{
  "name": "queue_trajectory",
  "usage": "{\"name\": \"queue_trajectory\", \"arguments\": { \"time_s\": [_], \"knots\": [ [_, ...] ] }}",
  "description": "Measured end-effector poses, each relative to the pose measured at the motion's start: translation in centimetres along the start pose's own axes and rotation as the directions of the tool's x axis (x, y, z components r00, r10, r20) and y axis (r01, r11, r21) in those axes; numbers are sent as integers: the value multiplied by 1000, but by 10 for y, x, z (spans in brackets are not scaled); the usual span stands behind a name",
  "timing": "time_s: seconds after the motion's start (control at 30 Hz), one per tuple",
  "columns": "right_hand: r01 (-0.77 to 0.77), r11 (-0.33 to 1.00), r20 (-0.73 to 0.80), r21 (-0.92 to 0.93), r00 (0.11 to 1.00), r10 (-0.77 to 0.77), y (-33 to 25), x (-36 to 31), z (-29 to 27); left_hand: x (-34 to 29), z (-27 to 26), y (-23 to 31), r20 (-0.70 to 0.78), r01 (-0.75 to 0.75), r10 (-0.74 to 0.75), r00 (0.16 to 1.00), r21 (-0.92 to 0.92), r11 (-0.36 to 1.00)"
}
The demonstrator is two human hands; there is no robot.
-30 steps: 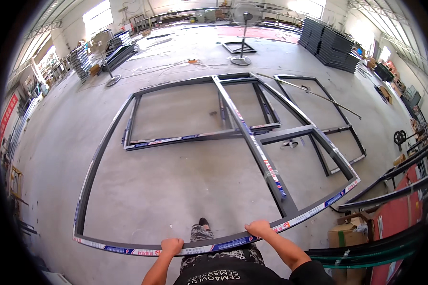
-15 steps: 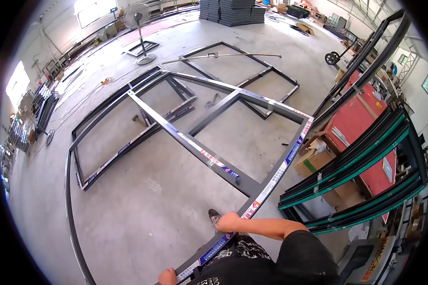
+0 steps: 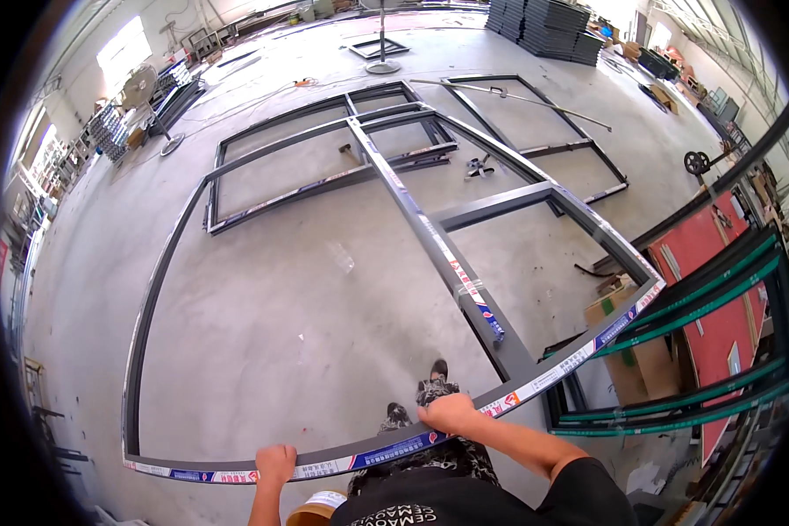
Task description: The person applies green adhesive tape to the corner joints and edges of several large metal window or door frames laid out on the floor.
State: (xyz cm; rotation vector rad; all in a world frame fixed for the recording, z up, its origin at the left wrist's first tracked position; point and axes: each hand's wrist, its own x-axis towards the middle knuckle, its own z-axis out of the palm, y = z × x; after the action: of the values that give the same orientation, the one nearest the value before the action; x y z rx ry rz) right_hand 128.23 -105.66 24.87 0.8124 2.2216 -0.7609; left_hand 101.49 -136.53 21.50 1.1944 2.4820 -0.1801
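Both my hands grip the near rail of a large dark grey window frame (image 3: pixel 373 458), held up off the floor in front of my waist. My left hand (image 3: pixel 276 463) is closed round the rail left of my body, and my right hand (image 3: pixel 448 414) is wrapped over it further right. Printed protective tape runs along the rail. A long bar (image 3: pixel 421 228) crosses the frame lengthwise, and a shorter crossbar (image 3: pixel 491 206) joins it on the right. The frame's far side overlaps, in view, more dark frames (image 3: pixel 324 180) lying on the floor.
Another frame (image 3: pixel 579 147) lies at far right, with a long thin rod (image 3: pixel 543 103) across it. A hammer (image 3: pixel 349 153) rests inside the left frame. Green-taped frames (image 3: pixel 675 412) lean by a red-topped bench (image 3: pixel 719 289) at right. A bucket (image 3: pixel 317 508) stands near my left arm.
My view has turned left. The held frame has swung, its left corner coming into sight at the near left. My left hand and forearm show more fully; both hands keep their grip.
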Motion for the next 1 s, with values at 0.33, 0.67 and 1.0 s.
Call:
{"name": "queue_trajectory", "arguments": {
  "time_s": [0.33, 0.67, 1.0],
  "knots": [
    [-2, 997, -19, 82, 1000, 3, -22, -87, 105, -118, 29, -10, 130, 41, -43, 991, 16, 999],
    [62, 998, -29, -13, 998, -62, -25, -165, 195, -227, 99, -14, 101, -23, 21, 995, 18, 1000],
    [33, 999, -55, -36, 998, -35, -50, -202, 294, -297, 135, -44, 38, -33, 32, 999, 29, 999]
  ]
}}
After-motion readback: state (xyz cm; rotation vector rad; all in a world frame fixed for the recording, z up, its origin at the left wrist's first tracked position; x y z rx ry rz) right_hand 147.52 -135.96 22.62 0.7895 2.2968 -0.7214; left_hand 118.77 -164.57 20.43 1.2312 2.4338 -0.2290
